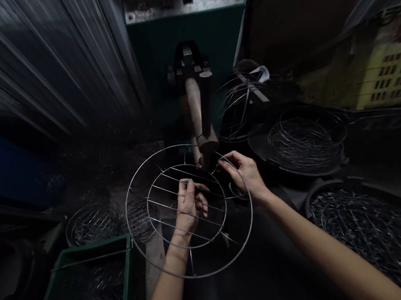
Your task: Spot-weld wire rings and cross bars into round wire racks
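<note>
A round wire rack (pixel 250 233), with an outer ring, a smaller inner ring and several parallel cross wires, is held tilted in front of a machine. My left hand (pixel 190 205) is at the middle of the rack, its thumb and forefinger closed on a cross wire and the other fingers curled. At the far right of the outer ring, my right hand (pixel 245 172) pinches the rack near a short wire between the rings. Its fingertips are close to the thick round arm (pixel 207 141) of the machine. Whether the rack touches that arm I cannot tell.
A machine panel (pixel 166 6) with a red light stands ahead. Wire pieces fill a green crate (pixel 129 262) at left and a dark basin (pixel 310 203) at right. Wire rings (pixel 298 142) lie behind the basin. A yellow crate (pixel 373 67) stands far right.
</note>
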The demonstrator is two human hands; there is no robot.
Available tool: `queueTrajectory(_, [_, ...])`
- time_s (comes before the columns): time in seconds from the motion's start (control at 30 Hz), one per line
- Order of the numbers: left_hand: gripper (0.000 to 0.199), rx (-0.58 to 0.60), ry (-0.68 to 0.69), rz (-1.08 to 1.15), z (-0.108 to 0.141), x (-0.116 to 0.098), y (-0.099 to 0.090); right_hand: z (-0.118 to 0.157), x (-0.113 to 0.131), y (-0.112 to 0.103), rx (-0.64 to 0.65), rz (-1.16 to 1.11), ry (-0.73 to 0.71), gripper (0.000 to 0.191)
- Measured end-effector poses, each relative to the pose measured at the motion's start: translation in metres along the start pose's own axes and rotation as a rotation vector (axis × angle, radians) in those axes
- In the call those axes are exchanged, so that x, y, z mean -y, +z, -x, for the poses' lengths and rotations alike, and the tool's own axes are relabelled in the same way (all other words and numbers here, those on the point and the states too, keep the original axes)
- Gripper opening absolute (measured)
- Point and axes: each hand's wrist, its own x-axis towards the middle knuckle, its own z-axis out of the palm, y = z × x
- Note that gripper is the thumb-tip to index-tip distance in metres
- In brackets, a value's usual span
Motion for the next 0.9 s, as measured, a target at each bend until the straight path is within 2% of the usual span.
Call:
queueTrajectory(0.3, [0.032,0.012,0.032,0.045,-0.009,0.004,-0.002,-0.018,0.003,0.004,0.009,0.094,-0.059,0.023])
queueTrajectory(0.5, [0.035,-0.015,0.031,0.048,-0.015,0.005,-0.001,-0.025,-0.003,0.007,0.021,0.082,-0.091,0.024])
queueTrajectory(0.67, [0.036,0.041,0.042,0.091,-0.017,0.007,-0.009,-0.029,-0.007,0.009,0.049,0.025,-0.048,0.024])
queueTrajectory(0.77, [0.034,0.115,0.021,0.178,-0.021,0.003,-0.020,-0.018,-0.009,-0.005,0.110,-0.094,0.031,0.026])
queueTrajectory(0.9, [0.031,0.205,-0.072,0.176,-0.025,-0.006,-0.033,0.020,-0.005,-0.036,0.239,-0.053,0.061,0.032])
